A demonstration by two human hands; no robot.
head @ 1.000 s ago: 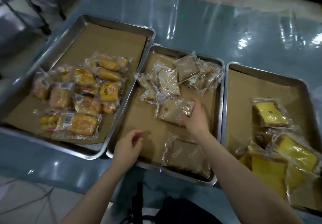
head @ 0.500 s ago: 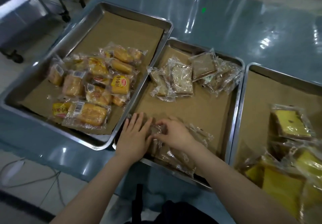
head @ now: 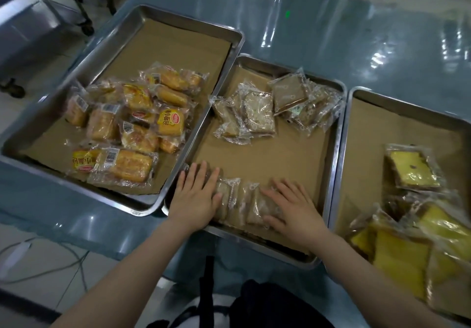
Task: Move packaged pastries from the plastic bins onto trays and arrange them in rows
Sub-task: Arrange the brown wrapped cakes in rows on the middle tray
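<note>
Three steel trays lined with brown paper stand side by side on a table. In the middle tray (head: 334,149) a short row of brown packaged pastries (head: 240,200) lies along the near edge. My left hand (head: 195,197) lies flat on the left end of that row, fingers straight. My right hand (head: 290,205) presses flat on the right end, fingers spread. A loose pile of the same brown pastries (head: 275,108) sits at the tray's far end. The left tray (head: 142,21) holds a heap of golden bread packs (head: 132,126). The right tray (head: 407,108) holds yellow cake packs (head: 413,169).
The trays sit on a table (head: 344,34) under glossy blue-grey plastic sheeting. Metal rack legs on casters (head: 84,21) stand on the floor at the far left. White cables (head: 38,264) lie on the floor at the near left. A dark bag (head: 267,304) sits below the table edge.
My right hand carried a brown pastry from mid-tray to the near edge. Both hands then spread apart and now lie flat on the row. The camera shifted right and closer.
</note>
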